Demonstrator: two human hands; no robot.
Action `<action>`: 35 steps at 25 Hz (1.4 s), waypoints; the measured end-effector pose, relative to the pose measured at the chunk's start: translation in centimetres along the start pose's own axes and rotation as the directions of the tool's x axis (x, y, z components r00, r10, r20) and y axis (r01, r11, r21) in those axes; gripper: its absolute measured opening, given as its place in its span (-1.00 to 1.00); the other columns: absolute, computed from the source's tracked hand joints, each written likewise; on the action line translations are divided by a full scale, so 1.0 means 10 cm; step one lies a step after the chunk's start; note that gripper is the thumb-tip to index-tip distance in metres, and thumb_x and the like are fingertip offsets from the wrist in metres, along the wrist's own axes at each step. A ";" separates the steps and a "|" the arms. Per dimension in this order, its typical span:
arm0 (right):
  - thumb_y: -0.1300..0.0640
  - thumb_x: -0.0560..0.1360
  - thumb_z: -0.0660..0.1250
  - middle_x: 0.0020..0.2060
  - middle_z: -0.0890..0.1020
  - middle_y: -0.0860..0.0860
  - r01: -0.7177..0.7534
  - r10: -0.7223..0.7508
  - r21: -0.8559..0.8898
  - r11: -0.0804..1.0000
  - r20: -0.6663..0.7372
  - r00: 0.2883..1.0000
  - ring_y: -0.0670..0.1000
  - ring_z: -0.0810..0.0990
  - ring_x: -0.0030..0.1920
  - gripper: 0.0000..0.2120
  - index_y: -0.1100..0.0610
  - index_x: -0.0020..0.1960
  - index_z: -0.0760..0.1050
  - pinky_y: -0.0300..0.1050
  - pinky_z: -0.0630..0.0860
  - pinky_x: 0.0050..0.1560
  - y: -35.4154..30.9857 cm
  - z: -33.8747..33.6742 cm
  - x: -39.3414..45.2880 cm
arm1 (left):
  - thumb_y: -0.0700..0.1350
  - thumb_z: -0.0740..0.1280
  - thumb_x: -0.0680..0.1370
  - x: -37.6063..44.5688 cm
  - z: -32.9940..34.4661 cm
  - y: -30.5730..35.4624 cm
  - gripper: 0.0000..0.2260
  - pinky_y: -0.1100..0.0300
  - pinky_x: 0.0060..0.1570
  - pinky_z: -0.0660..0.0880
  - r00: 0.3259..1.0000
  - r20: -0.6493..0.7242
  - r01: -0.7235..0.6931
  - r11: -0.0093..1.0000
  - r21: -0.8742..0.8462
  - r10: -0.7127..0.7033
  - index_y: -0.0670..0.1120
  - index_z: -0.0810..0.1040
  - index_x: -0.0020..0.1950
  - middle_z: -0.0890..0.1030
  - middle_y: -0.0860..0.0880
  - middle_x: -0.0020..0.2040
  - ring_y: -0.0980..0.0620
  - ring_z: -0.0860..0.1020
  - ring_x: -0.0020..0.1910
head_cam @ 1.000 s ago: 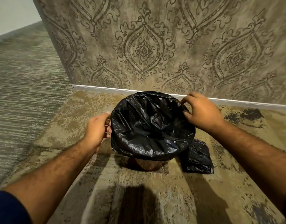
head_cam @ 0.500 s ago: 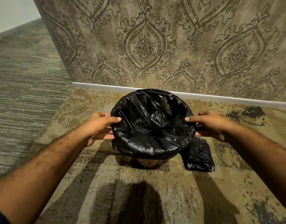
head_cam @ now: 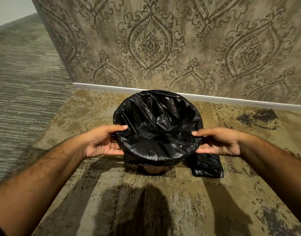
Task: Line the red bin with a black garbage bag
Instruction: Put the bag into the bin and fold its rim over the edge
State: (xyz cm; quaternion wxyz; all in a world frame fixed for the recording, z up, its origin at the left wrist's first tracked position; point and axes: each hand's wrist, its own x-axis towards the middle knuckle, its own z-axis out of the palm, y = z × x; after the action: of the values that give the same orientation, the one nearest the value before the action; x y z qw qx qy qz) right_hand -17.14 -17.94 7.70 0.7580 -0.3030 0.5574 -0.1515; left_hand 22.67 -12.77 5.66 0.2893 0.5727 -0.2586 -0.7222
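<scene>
A black garbage bag (head_cam: 156,126) lines the bin and is folded down over its whole rim. Only a dark reddish sliver of the bin (head_cam: 153,169) shows under the bag's front edge. My left hand (head_cam: 102,142) pinches the bag at the rim's left side, thumb on top and fingers underneath. My right hand (head_cam: 217,142) holds the rim's right side the same way. The bin stands on the carpet close to the wall.
A folded bundle of black bags (head_cam: 206,165) lies on the carpet just right of the bin, under my right hand. A patterned wall (head_cam: 163,48) with a white baseboard (head_cam: 102,86) rises behind. Striped grey carpet (head_cam: 23,86) spreads to the left.
Both hands slid from the back and side of the rim toward its near half. They now grip the left and right edges level with each other.
</scene>
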 end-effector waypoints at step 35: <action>0.43 0.60 0.28 -0.02 0.69 0.28 0.369 -0.414 -0.188 0.910 -0.422 0.807 0.15 0.75 -0.38 -0.82 0.25 0.16 0.41 0.01 0.70 -0.47 -0.32 0.76 0.62 | -0.14 0.50 0.58 0.07 -0.19 0.33 -0.74 0.09 -0.01 0.68 0.882 -0.249 -0.382 0.917 0.117 0.400 0.02 0.62 0.26 0.77 -0.05 0.13 0.03 0.72 0.01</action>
State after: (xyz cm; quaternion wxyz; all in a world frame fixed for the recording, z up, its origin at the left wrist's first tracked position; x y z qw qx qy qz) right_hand -7.62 -21.78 6.50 0.5439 -0.4042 0.6503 -0.3434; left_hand 24.78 -15.70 7.11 0.4425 0.6102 -0.3504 -0.5560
